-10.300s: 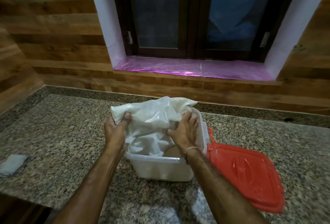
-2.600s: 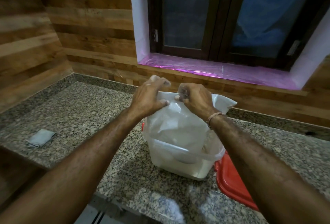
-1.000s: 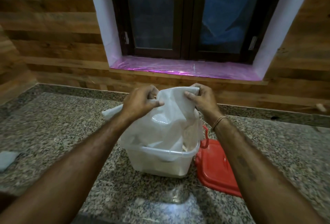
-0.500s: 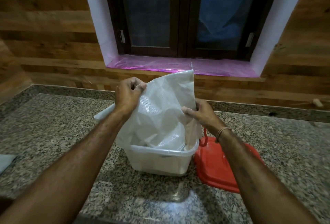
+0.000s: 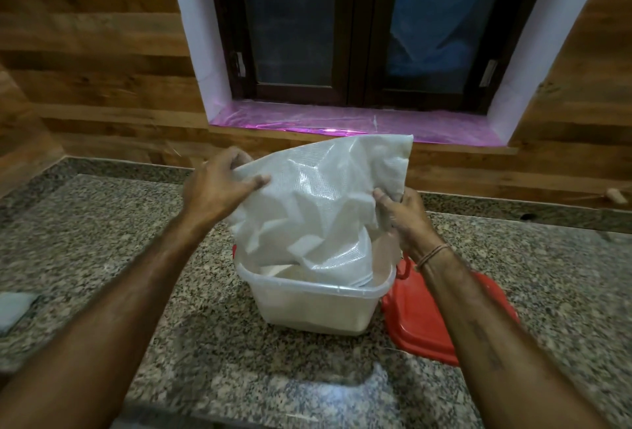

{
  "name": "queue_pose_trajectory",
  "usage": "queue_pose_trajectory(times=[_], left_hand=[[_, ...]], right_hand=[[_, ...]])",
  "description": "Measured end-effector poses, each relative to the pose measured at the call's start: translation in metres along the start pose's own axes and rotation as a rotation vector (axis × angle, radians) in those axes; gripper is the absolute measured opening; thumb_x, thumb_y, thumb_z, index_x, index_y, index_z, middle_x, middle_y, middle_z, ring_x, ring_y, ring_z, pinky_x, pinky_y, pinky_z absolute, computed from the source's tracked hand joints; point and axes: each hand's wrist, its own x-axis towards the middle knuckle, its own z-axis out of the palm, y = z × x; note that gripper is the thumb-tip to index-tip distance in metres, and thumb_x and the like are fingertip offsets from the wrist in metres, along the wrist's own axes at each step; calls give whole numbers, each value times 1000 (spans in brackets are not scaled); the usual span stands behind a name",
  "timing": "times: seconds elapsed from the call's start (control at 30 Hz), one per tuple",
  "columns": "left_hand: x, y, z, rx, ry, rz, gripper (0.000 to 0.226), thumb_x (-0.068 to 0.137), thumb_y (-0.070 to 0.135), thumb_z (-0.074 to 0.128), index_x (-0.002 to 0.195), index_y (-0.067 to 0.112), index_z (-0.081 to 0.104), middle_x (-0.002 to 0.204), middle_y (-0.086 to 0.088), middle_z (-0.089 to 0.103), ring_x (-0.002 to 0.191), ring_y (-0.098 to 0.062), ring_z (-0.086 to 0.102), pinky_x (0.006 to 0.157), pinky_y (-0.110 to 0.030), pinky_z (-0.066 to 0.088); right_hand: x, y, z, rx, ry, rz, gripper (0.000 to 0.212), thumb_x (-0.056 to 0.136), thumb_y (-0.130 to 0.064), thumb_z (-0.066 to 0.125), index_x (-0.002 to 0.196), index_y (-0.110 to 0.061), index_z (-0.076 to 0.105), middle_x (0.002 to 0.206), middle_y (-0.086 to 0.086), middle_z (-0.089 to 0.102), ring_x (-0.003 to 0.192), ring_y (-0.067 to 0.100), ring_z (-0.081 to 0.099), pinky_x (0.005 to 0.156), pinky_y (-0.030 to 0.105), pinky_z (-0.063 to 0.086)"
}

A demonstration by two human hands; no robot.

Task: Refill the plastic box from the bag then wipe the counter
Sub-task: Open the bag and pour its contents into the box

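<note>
A translucent plastic box (image 5: 314, 305) stands on the granite counter (image 5: 102, 240), with pale contents showing through its walls. Over it hangs a white woven bag (image 5: 321, 203), upended, its lower end dipping inside the box's rim. My left hand (image 5: 219, 186) grips the bag's upper left edge. My right hand (image 5: 403, 216) pinches the bag's right side, lower down. The bag looks limp and crumpled. A grey cloth (image 5: 12, 309) lies at the counter's far left edge.
The box's red lid (image 5: 424, 322) lies flat on the counter right beside the box, partly under my right forearm. Wood-panelled walls and a window with a pink-lined sill (image 5: 342, 122) close off the back. The counter's front edge runs just below the box.
The bag has been lifted and tipped further over the box across the frames. In the last half second both hands shifted right a little and the bag spread wider.
</note>
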Motion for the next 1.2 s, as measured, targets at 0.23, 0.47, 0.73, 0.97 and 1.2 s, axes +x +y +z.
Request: queue_pose_trajectory(times=[0.23,0.47,0.73,0.97,1.2], left_hand=[[-24,-49,12,-704,-275,-353,37,85,25,79,119,14,69,113,-1,76,103,-15,69,75,-28,50],[-17,-42,17,-921,-159,-288,24,88,12,76,111,14,71,103,0,79,91,-12,76,73,-26,62],[-15,-39,27,-897,-35,-288,17,92,15,72,108,15,67,100,0,76,92,-18,75,72,-34,62],[-24,-57,41,-836,-167,-237,29,83,25,83,107,10,73,98,-4,79,86,-22,78,69,-42,65],[-28,-65,41,-943,-238,-277,32,90,27,75,112,4,68,103,-11,77,88,-24,78,64,-38,64]], right_hand=[[-4,-4,11,135,85,14,23,102,-13,63,121,-2,72,99,2,80,92,17,76,75,30,65],[-15,-6,-8,-72,-54,54,34,82,-22,81,114,-9,76,110,8,81,104,28,77,85,44,64],[-22,6,-6,-347,291,-95,26,78,-25,83,101,-13,81,97,5,82,90,24,79,78,45,65],[-35,4,-5,-578,222,-35,11,79,-27,86,87,-26,79,92,1,81,77,12,76,70,33,60],[-23,5,4,-609,438,-31,19,75,-40,79,81,-22,78,84,-1,80,77,23,76,70,38,63]])
